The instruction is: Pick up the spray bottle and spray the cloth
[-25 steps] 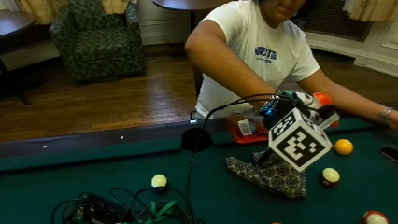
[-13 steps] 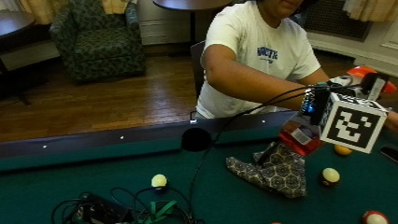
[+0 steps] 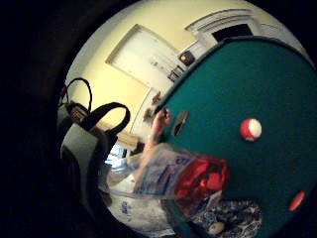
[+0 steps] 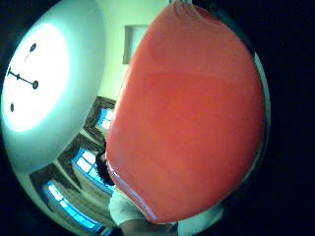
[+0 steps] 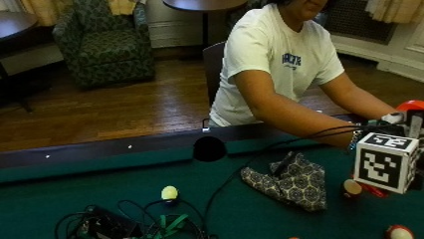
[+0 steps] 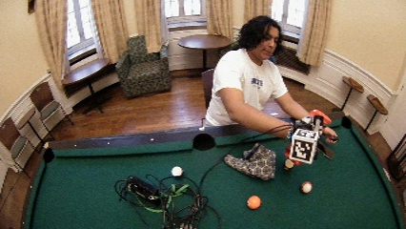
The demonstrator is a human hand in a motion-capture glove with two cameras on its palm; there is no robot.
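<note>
My gloved right hand (image 5: 368, 132) grips the spray bottle (image 3: 184, 174) by its neck, just right of the cloth and above the felt. The bottle's orange spray head (image 5: 412, 105) sticks up over the hand and fills the thumb side palm view (image 4: 187, 113). Its clear body holds red liquid. The dark patterned cloth (image 5: 289, 180) lies crumpled on the green table (image 5: 79, 184), near the rail in front of the person; it also shows below the bottle (image 3: 237, 219). The hand's fingers are mostly hidden in the outside views.
A ball (image 5: 351, 188) lies at the cloth's right edge, a red-and-white ball (image 5: 399, 232) nearer the front, an orange ball (image 6: 254, 202) and a pale ball (image 5: 169, 192) further left. A tangle of cables (image 5: 126, 225) sits front left. The side pocket (image 5: 209, 148) is in the rail. The bare left hand (image 6: 329, 138) rests near the right rail.
The right hand has carried the bottle rightwards, from over the cloth to beside its right edge. The cloth has stayed in place.
</note>
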